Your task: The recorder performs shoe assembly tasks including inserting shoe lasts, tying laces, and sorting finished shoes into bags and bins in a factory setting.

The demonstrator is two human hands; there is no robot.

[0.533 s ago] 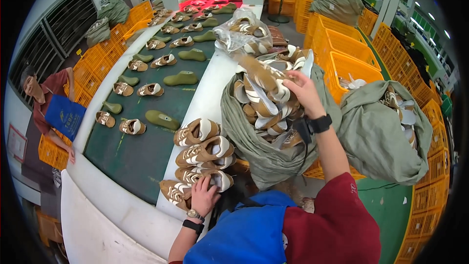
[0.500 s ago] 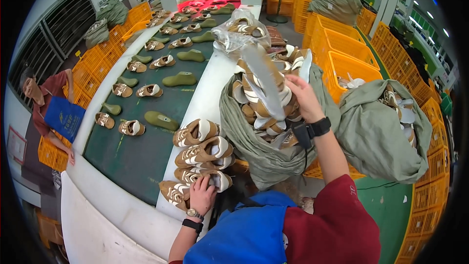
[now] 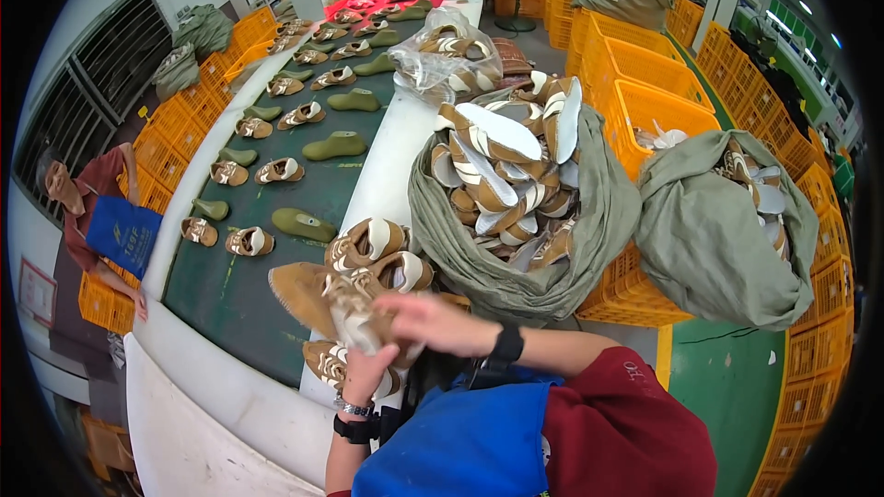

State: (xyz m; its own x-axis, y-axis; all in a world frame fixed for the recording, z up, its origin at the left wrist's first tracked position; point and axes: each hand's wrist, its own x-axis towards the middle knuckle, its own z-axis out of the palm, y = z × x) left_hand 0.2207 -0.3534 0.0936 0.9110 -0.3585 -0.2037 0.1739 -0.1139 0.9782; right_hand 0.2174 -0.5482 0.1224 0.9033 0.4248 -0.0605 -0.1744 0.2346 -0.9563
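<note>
In front of me, a brown shoe [image 3: 306,299] with a whitish heel part is raised over a row of brown-and-white shoes [image 3: 372,245] on the belt's white edge. My left hand [image 3: 366,374] is closed on its heel end, thumb up. Against the shoe's opening lies my right hand [image 3: 440,322], with its fingers smeared by motion; whether they grip the shoe cannot be made out. Beyond my right forearm, a grey-green sack [image 3: 442,262] bulges with brown-and-white shoes, their pale soles [image 3: 502,132] showing.
The green conveyor belt [image 3: 241,287] carries shoes and olive shoe lasts [image 3: 333,145]. A clear plastic bag of shoes [image 3: 442,64] lies behind the sack. Another sack [image 3: 709,239] and orange crates [image 3: 656,110] stand right. A person in a blue apron [image 3: 124,225] leans at the left side.
My right hand has left the sack and come down left to the raised shoe. My left hand has lifted from the shoe row, and the shoe is now turned with its toe pointing left.
</note>
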